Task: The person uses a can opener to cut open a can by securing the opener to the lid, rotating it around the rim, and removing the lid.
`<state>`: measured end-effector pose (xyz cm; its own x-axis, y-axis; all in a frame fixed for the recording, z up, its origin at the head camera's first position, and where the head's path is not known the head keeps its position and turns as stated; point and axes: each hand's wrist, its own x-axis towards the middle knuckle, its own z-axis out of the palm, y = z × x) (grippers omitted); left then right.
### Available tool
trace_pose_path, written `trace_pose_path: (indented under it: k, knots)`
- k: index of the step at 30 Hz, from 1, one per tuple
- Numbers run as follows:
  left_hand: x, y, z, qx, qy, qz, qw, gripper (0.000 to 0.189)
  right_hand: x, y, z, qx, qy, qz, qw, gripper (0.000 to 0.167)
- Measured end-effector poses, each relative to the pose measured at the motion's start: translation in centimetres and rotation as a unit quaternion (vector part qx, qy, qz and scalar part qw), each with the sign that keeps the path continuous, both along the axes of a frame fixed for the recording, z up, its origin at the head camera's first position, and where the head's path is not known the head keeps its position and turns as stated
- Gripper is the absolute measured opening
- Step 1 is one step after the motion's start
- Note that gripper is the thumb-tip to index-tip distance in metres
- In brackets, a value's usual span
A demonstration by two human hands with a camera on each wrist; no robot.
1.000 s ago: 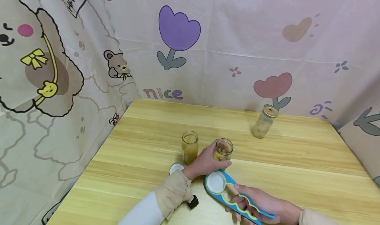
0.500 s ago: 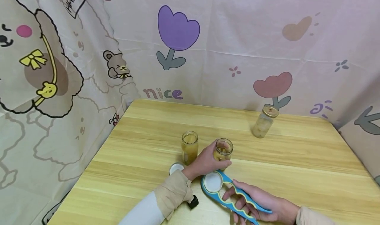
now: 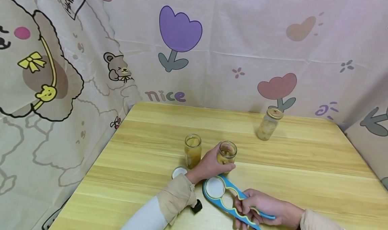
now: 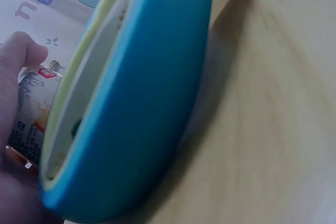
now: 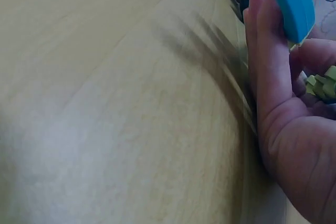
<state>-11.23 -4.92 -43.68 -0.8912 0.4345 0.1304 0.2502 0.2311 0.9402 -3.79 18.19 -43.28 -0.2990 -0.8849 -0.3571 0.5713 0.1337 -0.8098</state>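
Note:
My left hand (image 3: 210, 162) grips an uncapped glass jar (image 3: 227, 152) with yellowish contents; its printed label shows in the left wrist view. My right hand (image 3: 260, 206) holds the handles of a blue jar opener (image 3: 212, 202) with a wavy yellow-green lining. A round jar lid (image 3: 215, 187), pale inside face up, sits in the opener's rounded end, just in front of the left hand's jar. Large in the left wrist view, the blue opener (image 4: 142, 98) partly covers that jar (image 4: 37, 108). In the right wrist view, fingers (image 5: 275, 61) lie along the opener's blue handle (image 5: 296, 6).
A second uncapped jar (image 3: 193, 152) stands left of the left hand. Another lid (image 3: 179, 171) lies by the left wrist, partly hidden. At the back right of the wooden table (image 3: 145, 132) stands a jar with a gold lid (image 3: 274, 114). A printed cloth hangs behind.
The opener, with the lid in its end, has shifted slightly left and toward the front. The right hand's fingers have curled further between the handles. The left hand still holds its jar.

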Motion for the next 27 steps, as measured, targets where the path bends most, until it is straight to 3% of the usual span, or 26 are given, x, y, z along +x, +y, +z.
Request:
trace_pose_path:
  k: [10,23,27]
  knots:
    - [-0.1,0.2,0.1,0.003,-0.001,0.000,1.0000,0.045,0.1,-0.2,0.2,0.002,0.006,-0.016,0.9999,0.021]
    - [0.3,0.2,0.2,-0.011,0.010,0.009,0.9999,0.048,0.5,0.5,0.1,-0.025,0.001,-0.020,0.9995,0.018]
    - [0.3,0.1,0.2,-0.016,0.010,0.011,0.9998,0.045,0.7,0.9,0.0,-0.021,0.018,-0.023,0.9994,0.016]
